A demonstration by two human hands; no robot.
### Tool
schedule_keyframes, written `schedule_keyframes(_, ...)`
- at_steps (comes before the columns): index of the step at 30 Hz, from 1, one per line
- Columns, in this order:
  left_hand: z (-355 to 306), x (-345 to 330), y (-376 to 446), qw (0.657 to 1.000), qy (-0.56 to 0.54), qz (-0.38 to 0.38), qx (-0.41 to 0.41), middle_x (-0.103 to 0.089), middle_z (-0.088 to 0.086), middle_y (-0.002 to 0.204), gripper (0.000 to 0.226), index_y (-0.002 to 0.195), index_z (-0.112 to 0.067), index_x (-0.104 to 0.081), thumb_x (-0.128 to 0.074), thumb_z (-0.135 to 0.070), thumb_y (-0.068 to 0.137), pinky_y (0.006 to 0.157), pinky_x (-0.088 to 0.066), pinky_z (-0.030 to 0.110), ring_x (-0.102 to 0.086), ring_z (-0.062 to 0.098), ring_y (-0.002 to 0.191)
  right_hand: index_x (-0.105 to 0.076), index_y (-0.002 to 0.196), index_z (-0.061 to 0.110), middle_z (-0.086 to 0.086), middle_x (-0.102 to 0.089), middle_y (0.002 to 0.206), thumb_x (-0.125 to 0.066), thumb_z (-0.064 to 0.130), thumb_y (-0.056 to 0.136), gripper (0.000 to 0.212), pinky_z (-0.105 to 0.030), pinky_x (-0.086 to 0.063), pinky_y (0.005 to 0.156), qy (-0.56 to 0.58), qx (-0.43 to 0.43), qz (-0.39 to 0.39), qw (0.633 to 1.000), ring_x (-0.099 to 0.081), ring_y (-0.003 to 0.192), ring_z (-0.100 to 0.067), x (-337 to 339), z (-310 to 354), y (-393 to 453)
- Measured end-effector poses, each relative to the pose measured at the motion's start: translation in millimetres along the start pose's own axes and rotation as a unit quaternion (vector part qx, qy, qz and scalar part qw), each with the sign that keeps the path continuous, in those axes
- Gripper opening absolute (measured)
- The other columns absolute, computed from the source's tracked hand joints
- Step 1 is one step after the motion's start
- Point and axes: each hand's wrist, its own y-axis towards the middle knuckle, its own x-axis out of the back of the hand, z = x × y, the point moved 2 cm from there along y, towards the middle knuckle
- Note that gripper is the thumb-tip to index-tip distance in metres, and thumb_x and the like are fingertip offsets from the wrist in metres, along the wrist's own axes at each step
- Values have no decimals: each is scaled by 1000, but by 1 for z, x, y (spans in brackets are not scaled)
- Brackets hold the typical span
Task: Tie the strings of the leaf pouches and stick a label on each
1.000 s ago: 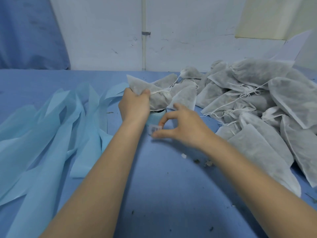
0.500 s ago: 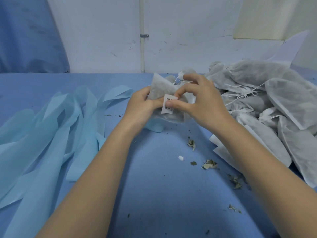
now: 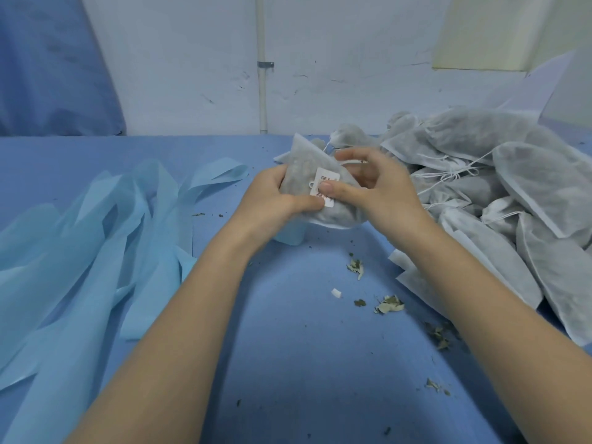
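Observation:
A white fabric leaf pouch (image 3: pixel 304 169) is held above the blue table, between both hands. My left hand (image 3: pixel 275 200) grips its left side, thumb on the front. A small white barcode label (image 3: pixel 325 182) lies on the pouch's face. My right hand (image 3: pixel 374 187) holds the pouch from the right, its thumb pressing on the label and its fingers curled behind the pouch. The pouch's string is hidden behind my right fingers.
A big heap of grey-white pouches with white strings (image 3: pixel 499 193) fills the right side. Light blue backing strips (image 3: pixel 96 245) sprawl on the left. Leaf crumbs (image 3: pixel 387 304) and a white paper scrap (image 3: pixel 336 293) lie on the blue table (image 3: pixel 320 363). A white wall stands behind.
My right hand picked up a label from the table and brought it to the pouch. Both hands lifted the pouch, and the thumb now presses the label flat on it.

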Motion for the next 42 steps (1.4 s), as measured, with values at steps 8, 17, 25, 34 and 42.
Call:
schedule_keyframes(8,7,-17,0,1000,19,6,-14,-71,-1,92,30,96,-16,-63,-70,5,75,75,-52,21,-67,11,84,-74,83,24,4,-75,82,-80,26,76,10,-23,-53,75,74,-1,-47,996,-71,79,-9,0,-8,-1)
schedule_keyframes(17,13,-26,4,989,-13,-145,34,-70,1,74,18,76,-13,-68,-66,-31,80,70,-48,33,-63,15,71,-72,102,31,7,-73,103,-69,18,87,21,-25,-51,90,78,5,44,996,-66,100,-8,-3,-15,-5)
schedule_keyframes(25,7,-27,4,970,-14,-244,9,-63,-3,68,23,71,-14,-64,-62,-30,88,66,-44,31,-57,16,66,-41,113,32,6,-53,111,-81,44,67,63,-17,-50,58,79,-107,-78,988,-61,91,-4,0,-20,-11)
schedule_keyframes(34,1,-25,-4,927,-157,-340,39,-68,5,88,37,94,-8,-60,-64,-43,84,67,-57,35,-69,25,74,-55,93,12,-8,-62,87,-69,0,79,23,-36,-54,69,314,-131,-113,933,-61,73,-17,-25,-3,1)
schedule_keyframes(42,0,-21,-11,893,-94,-436,60,-58,1,87,24,108,-9,-54,-34,-20,101,55,-36,6,-50,15,71,-46,140,35,33,-66,100,-64,60,79,68,-35,-41,106,100,-14,169,980,-54,119,-2,-94,66,15)
